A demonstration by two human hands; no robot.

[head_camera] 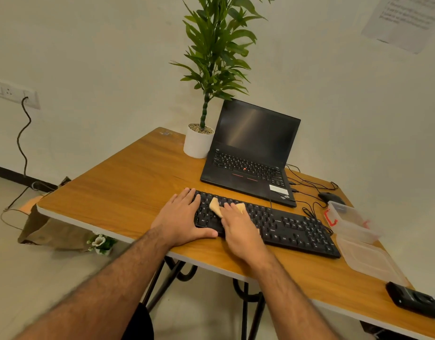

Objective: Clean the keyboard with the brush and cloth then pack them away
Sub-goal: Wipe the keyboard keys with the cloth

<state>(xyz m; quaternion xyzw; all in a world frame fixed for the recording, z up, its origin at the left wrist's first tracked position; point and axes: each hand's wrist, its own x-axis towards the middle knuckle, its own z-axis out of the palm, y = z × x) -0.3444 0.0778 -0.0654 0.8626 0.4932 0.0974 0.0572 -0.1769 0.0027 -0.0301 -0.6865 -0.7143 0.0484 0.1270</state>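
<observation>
While the left hand (180,218) steadies the keyboard (280,225), the cloth (216,207) lies under the right hand (241,231).

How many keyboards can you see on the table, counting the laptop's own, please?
2. The separate black keyboard lies along the table's near edge, with the left hand at its end and the right hand pressing a cloth on it. The laptop's built-in keyboard sits behind it.

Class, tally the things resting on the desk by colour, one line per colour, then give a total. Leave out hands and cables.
Black: 4 – keyboard, laptop, mouse, a device at the desk's near right corner
White: 1 – plant pot
Clear: 2 – box, lid
Yellow: 1 – cloth
Total: 8
</observation>
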